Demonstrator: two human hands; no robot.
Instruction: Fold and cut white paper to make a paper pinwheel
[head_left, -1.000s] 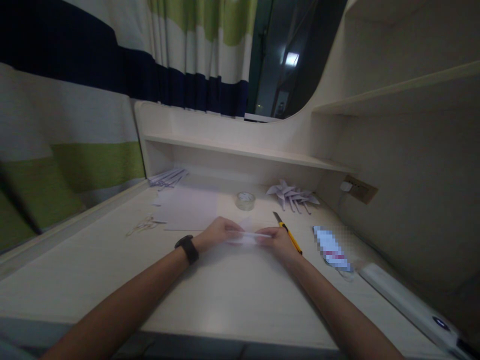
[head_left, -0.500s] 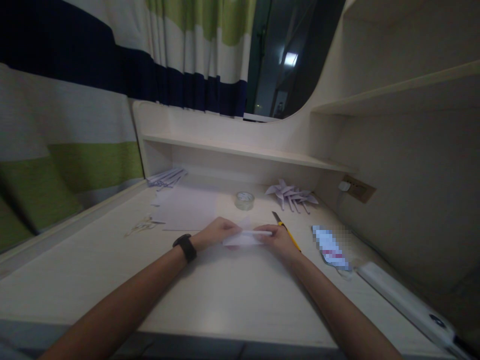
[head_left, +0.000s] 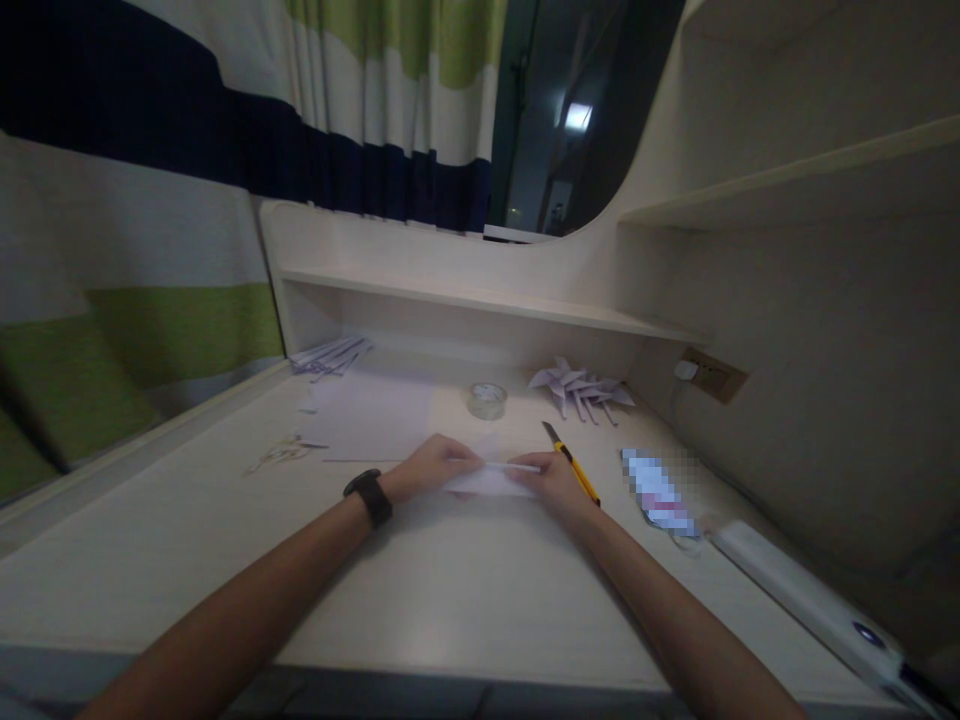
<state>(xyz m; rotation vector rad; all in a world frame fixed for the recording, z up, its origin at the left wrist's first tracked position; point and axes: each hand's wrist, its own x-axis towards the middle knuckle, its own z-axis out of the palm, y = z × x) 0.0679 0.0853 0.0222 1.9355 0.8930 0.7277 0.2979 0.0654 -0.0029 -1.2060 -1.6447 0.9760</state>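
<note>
While working well inside the desk's front edge (head_left: 450,662), holds folded white paper (head_left: 491,482) pinched in left hand (head_left: 429,467) and right hand (head_left: 559,482), likely for tautness.

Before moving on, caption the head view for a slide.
Bare left hand and right hand hold a white paper sheet near a yellow utility knife on a pale desk.

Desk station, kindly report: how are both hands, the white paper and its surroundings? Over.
Left hand and right hand: both pinching thin white paper. Far edge rolled or folded. Yellow-black utility knife, blade exposed, close beside right hand.
</note>
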